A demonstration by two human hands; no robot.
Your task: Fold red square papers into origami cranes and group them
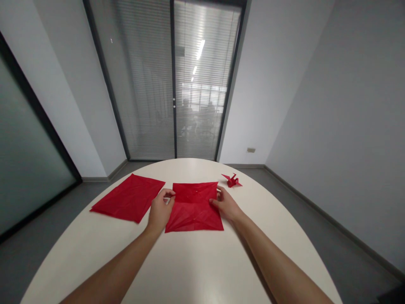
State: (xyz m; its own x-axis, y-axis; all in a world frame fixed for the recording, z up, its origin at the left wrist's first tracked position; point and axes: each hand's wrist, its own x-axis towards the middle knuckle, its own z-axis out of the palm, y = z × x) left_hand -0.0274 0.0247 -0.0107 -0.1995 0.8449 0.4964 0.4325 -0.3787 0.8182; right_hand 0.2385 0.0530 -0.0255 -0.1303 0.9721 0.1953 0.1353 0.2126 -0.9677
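A creased red paper square [194,207] lies flat on the white round table [190,261] in front of me. My left hand [160,210] pinches the sheet's left edge with curled fingers. On the opposite side, my right hand [225,204] rests on the right edge with its fingertips pressed to the paper. A second red sheet [129,197] lies flat to the left, just beside my left hand. At the back right of the table stands a small folded red paper crane [232,180], a little beyond my right hand.
The table edge curves away at the far side, near a glass door with blinds [173,84]. Grey floor surrounds the table, with a glass wall on the left and plain walls on the right.
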